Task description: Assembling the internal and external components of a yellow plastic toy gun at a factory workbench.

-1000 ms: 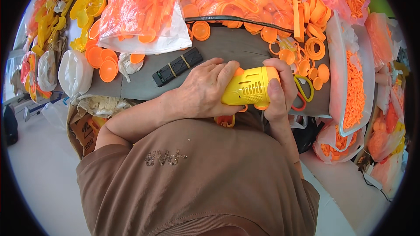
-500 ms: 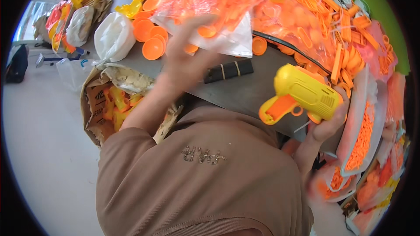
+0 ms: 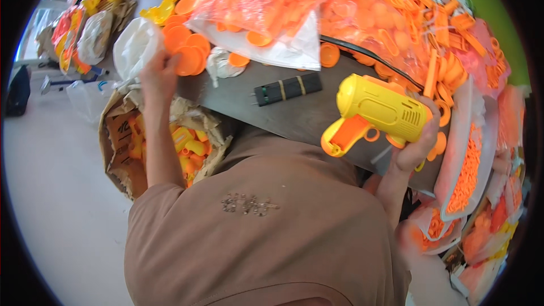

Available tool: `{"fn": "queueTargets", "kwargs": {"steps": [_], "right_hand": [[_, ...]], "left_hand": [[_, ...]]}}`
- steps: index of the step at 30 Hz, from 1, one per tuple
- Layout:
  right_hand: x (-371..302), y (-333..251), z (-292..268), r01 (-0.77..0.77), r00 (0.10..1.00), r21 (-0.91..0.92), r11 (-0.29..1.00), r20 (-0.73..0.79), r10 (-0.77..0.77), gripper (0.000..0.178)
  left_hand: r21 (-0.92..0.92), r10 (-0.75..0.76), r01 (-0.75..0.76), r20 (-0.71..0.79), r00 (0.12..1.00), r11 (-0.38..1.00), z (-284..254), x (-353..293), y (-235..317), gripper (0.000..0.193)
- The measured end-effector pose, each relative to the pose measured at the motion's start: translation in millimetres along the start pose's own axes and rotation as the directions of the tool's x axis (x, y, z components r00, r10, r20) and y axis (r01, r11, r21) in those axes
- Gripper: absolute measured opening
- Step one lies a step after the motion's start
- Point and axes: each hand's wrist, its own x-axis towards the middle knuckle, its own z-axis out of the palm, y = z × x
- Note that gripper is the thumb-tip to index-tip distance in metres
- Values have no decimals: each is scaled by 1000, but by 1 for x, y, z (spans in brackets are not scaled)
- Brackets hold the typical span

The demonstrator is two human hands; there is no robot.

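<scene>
A yellow toy gun (image 3: 385, 107) with an orange inner handle and a small orange ring at the trigger is held up on the right; my right hand (image 3: 419, 136) is closed round its front end. My left hand (image 3: 158, 76) reaches over the table's left edge, between a white plastic bag (image 3: 135, 48) and a pile of round orange dishes (image 3: 190, 59). Its fingers are drawn together at the rim of the nearest dish; whatever they pinch, if anything, is hidden. A black bar-shaped pack with two tan bands (image 3: 288, 89) lies on the grey table (image 3: 232, 99).
A torn paper sack (image 3: 119, 164) with yellow and orange parts stands below my left forearm. Clear bags of orange pieces (image 3: 272, 0) cover the table's far side. A black cable (image 3: 368, 54) crosses there. At right hangs a bin of small orange rings (image 3: 464, 175).
My left hand has swung left and down from over the table to the dishes beside the white bag. A crumpled white wrapper now shows on the table. The toy gun has shifted slightly left.
</scene>
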Motion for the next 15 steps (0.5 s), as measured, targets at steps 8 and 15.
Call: {"fn": "queueTargets", "kwargs": {"steps": [8,15], "right_hand": [[-5,-20,11,-15,994,163,987,-108,33,48],[-11,-18,11,101,982,95,990,-170,-84,49]], "left_hand": [[-637,306,-371,-215,927,676,0,-23,127,6],[-984,518,-9,84,851,175,52,-68,201,22]]}}
